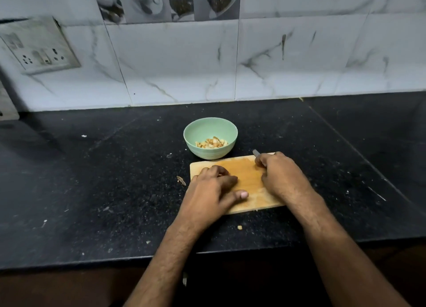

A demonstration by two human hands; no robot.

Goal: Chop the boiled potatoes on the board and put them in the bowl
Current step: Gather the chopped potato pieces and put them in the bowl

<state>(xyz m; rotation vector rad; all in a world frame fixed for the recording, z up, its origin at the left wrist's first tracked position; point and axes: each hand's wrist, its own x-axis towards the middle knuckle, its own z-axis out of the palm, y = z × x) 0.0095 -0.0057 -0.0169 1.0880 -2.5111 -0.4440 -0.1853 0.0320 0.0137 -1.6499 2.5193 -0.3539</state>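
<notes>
1. Nearest the lower edge of the frame, two bare forearms rise from the bottom toward the centre, over the front lip of the dark counter [92, 191].

2. Just above them, centre-right of the frame, the wooden board [250, 177] lies with its long axis running left to right, slightly tilted.

3. On the board's left end, the left hand [213, 189] rests with its fingers curled downward and the thumb stretched flat along the wood; something pale shows beneath the fingers, but I cannot tell whether it is potato.

4. On the board's right end, the right hand [280, 175] has its fingers wrapped round a knife [256, 153], of which only a grey tip sticks out toward the upper left, pointing at the bowl.

5. Between the hands the board's middle shows no whole potato.

6. Beyond the board's far left corner, touching or just beside it, the green bowl [210, 131] holds chopped potato pieces [212, 143].

7. Judging from this, any pieces must travel up-frame; the left hand is the nearer one.
</notes>
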